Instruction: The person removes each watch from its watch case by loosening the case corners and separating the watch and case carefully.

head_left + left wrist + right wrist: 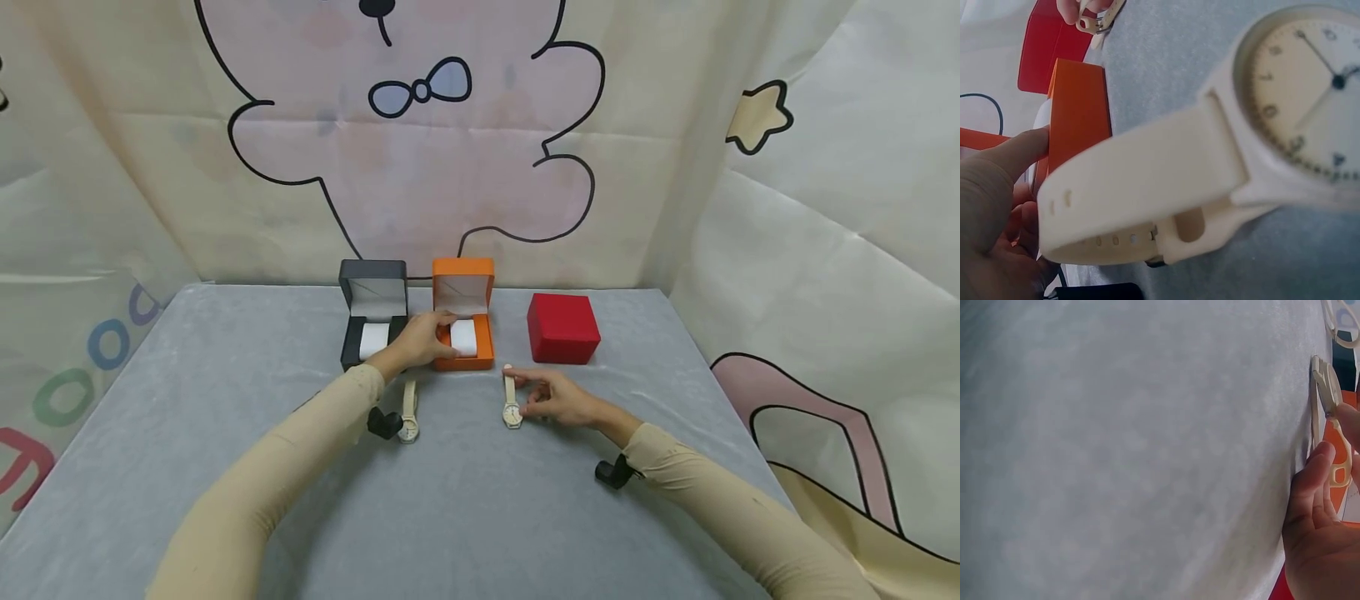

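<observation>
Pinching at the centre: the left hand has thumb and fingers bent about the left side of the white cushion, seated inside the orange box; its grip looks pressed onto that cushion, though how firmly I cannot tell.
Right grip: just right of centre, the right hand pinches the right watch, with a fingertip at the end of the pale strap and the thumb beside the dial.
Right watch: near the middle of the frame, below and right of the orange box, outside it.
Left watch: left of centre, at the left wrist in the head view, pale-strapped too; neither grip holds it.
Black box: upper middle, lid raised, with its own cushion inside and no watch round it.
Red box: right of the orange one, lid down.
Desk: grey cloth surface under everything.
Step in hand: probably taking hold of cushion and watch together, one per hand; no watch is boxed yet.
Next move: seems to call for drawing the cushion straight up while the right watch is raised, strap loop facing it.
Risk: tugging the cushion could drag the light-looking box along.
</observation>
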A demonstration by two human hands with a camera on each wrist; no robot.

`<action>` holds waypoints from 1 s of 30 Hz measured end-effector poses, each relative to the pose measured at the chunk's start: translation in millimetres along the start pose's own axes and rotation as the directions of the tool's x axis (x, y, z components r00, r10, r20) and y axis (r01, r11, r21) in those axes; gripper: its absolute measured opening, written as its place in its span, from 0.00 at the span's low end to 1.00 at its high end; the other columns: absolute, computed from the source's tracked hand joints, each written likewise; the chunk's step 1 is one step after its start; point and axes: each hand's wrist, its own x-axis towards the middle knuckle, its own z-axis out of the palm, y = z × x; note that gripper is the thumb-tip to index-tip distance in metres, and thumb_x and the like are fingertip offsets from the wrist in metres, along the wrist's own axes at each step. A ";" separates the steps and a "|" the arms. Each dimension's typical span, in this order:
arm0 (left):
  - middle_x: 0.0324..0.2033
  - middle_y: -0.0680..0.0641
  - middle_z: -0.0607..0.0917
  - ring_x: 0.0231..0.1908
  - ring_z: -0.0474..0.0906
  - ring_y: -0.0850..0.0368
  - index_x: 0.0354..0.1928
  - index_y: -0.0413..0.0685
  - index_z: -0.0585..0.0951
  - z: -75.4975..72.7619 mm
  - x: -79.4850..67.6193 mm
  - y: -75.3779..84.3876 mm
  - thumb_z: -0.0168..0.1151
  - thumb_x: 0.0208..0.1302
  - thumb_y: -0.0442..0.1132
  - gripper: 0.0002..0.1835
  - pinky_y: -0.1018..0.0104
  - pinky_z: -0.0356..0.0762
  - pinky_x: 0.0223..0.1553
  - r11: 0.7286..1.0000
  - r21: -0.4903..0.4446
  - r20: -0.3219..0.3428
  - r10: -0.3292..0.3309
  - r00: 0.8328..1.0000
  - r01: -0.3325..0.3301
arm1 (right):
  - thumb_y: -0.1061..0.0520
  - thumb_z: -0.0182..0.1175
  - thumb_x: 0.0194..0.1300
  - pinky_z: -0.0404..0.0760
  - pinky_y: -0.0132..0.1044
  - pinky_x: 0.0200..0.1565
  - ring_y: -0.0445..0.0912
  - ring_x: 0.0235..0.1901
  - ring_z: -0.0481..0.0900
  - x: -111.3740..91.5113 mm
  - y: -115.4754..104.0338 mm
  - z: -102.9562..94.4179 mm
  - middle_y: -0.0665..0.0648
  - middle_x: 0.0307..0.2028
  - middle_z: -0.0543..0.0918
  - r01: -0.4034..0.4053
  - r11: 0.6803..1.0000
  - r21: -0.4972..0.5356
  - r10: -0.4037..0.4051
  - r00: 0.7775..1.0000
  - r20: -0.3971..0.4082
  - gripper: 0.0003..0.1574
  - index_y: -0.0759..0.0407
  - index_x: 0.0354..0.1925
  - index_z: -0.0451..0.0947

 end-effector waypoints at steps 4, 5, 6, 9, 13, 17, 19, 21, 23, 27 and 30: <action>0.71 0.38 0.72 0.71 0.67 0.41 0.70 0.36 0.71 -2.4 1.1 0.5 0.75 0.57 0.40 0.40 0.49 0.64 0.73 1.000 0.012 0.007 0.009 1.000 -0.009 | 0.63 0.68 0.65 0.77 0.28 0.33 0.45 0.32 0.78 2.0 0.0 -1.9 0.68 0.59 0.75 0.006 1.000 -0.003 -0.006 1.000 -0.001 0.44 0.60 0.75 0.63; 0.71 0.37 0.72 0.71 0.67 0.41 0.70 0.35 0.71 -2.7 1.3 0.7 0.75 0.58 0.39 0.40 0.49 0.63 0.73 1.000 0.016 0.012 0.016 1.000 -0.016 | 0.63 0.68 0.65 0.77 0.28 0.33 0.45 0.33 0.78 1.9 -0.4 -2.3 0.68 0.59 0.75 0.002 1.000 -0.001 -0.002 1.000 -0.002 0.44 0.59 0.75 0.63; 0.71 0.37 0.71 0.72 0.66 0.40 0.71 0.35 0.70 -2.9 1.4 0.8 0.75 0.58 0.39 0.40 0.49 0.63 0.73 1.000 0.015 0.020 0.020 1.000 -0.020 | 0.63 0.68 0.65 0.77 0.28 0.33 0.45 0.33 0.78 1.8 -1.2 -2.3 0.67 0.59 0.75 -0.003 1.000 0.002 0.003 1.000 -0.002 0.44 0.59 0.75 0.63; 0.72 0.36 0.69 0.73 0.65 0.40 0.71 0.33 0.68 -3.1 1.4 1.3 0.74 0.60 0.40 0.40 0.48 0.61 0.74 1.000 0.009 0.040 0.027 0.999 -0.027 | 0.63 0.68 0.65 0.78 0.28 0.34 0.45 0.33 0.78 1.3 -1.8 -1.8 0.68 0.60 0.74 -0.006 1.000 0.010 0.006 1.000 0.002 0.44 0.60 0.75 0.63; 0.72 0.37 0.69 0.73 0.65 0.40 0.72 0.32 0.67 -1.7 1.0 1.6 0.73 0.62 0.42 0.41 0.48 0.62 0.74 1.000 -0.012 0.046 0.013 0.999 -0.012 | 0.64 0.68 0.65 0.78 0.27 0.34 0.44 0.33 0.79 0.5 -1.4 0.0 0.68 0.60 0.75 0.003 1.000 0.023 -0.003 1.000 0.001 0.43 0.61 0.75 0.64; 0.71 0.37 0.71 0.72 0.66 0.41 0.72 0.34 0.68 0.8 -0.3 1.3 0.72 0.63 0.43 0.40 0.48 0.63 0.73 0.999 -0.043 0.032 0.001 0.999 0.000 | 0.65 0.68 0.64 0.78 0.27 0.35 0.43 0.32 0.79 -0.5 0.8 1.0 0.69 0.60 0.75 0.016 0.999 0.038 -0.017 1.000 0.001 0.43 0.62 0.74 0.64; 0.71 0.38 0.72 0.72 0.66 0.41 0.72 0.37 0.69 1.5 -1.3 2.0 0.72 0.63 0.43 0.38 0.47 0.63 0.73 0.998 -0.066 0.025 -0.001 1.000 0.003 | 0.65 0.67 0.64 0.78 0.26 0.35 0.43 0.33 0.79 -1.5 0.6 0.7 0.69 0.60 0.75 0.015 0.999 0.042 -0.015 1.000 0.001 0.42 0.62 0.74 0.65; 0.70 0.38 0.73 0.71 0.67 0.41 0.71 0.40 0.71 1.7 -2.2 2.9 0.71 0.64 0.43 0.36 0.45 0.64 0.72 0.996 -0.088 0.014 0.005 1.000 -0.004 | 0.65 0.67 0.65 0.78 0.26 0.36 0.45 0.34 0.80 -2.5 0.0 -0.4 0.69 0.61 0.75 0.014 0.999 0.047 -0.014 1.000 -0.001 0.42 0.62 0.74 0.64; 0.69 0.38 0.74 0.71 0.68 0.40 0.71 0.41 0.72 0.9 -4.2 2.9 0.69 0.66 0.43 0.33 0.44 0.65 0.71 0.995 -0.100 0.003 0.012 1.000 -0.012 | 0.65 0.67 0.65 0.79 0.26 0.37 0.46 0.36 0.80 -2.0 -0.5 -0.6 0.69 0.62 0.75 0.010 0.999 0.054 -0.010 1.000 -0.001 0.42 0.62 0.74 0.65; 0.68 0.38 0.75 0.70 0.68 0.41 0.69 0.43 0.75 -1.1 -7.6 3.2 0.65 0.69 0.44 0.28 0.44 0.66 0.71 0.992 -0.123 -0.012 0.015 1.000 -0.016 | 0.64 0.68 0.64 0.80 0.27 0.38 0.46 0.38 0.81 -2.0 0.9 -1.9 0.69 0.65 0.74 0.005 0.998 0.065 -0.004 1.000 -0.005 0.41 0.62 0.73 0.66; 0.68 0.39 0.75 0.68 0.70 0.44 0.68 0.45 0.76 -3.5 -10.7 3.7 0.63 0.71 0.45 0.26 0.46 0.68 0.69 0.989 -0.147 -0.014 0.003 1.000 -0.005 | 0.64 0.67 0.65 0.81 0.28 0.38 0.46 0.38 0.82 -2.7 1.6 -3.1 0.69 0.64 0.75 -0.001 0.998 0.069 0.001 1.000 -0.012 0.41 0.61 0.73 0.66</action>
